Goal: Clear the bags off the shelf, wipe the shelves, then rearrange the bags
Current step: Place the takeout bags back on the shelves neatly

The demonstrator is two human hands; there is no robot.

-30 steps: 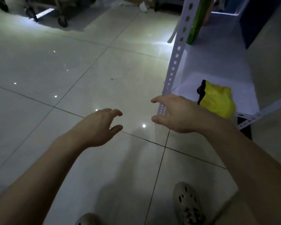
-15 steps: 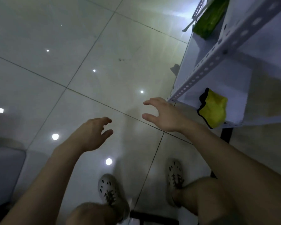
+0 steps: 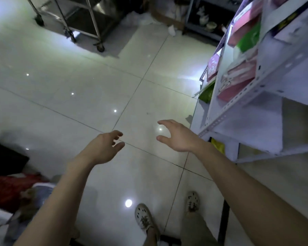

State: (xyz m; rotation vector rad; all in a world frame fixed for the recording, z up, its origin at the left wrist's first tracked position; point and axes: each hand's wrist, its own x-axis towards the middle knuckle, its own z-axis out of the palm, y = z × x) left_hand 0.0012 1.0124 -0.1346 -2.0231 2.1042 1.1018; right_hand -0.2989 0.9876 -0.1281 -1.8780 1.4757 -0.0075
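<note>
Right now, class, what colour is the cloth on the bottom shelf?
The cloth is yellow with a black edge; the head view shows it best.

shelf (image 3: 242, 102) at right | bags (image 3: 235, 80) on its upper tiers | one bag (image 3: 218, 146) on bottom tier, just right of right hand (image 3: 178, 137) | left hand (image 3: 103, 148) beside it, both above floor (image 3: 60, 86) | trolley (image 3: 82, 18) far back-left | heap (image 3: 11, 190) near-left

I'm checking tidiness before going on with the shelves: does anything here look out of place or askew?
The green bag leans tilted at the far end of the shelf, poking out past its upright. A crumpled white scrap lies loose on the floor farther off. Nothing looks spilled or broken.
</note>
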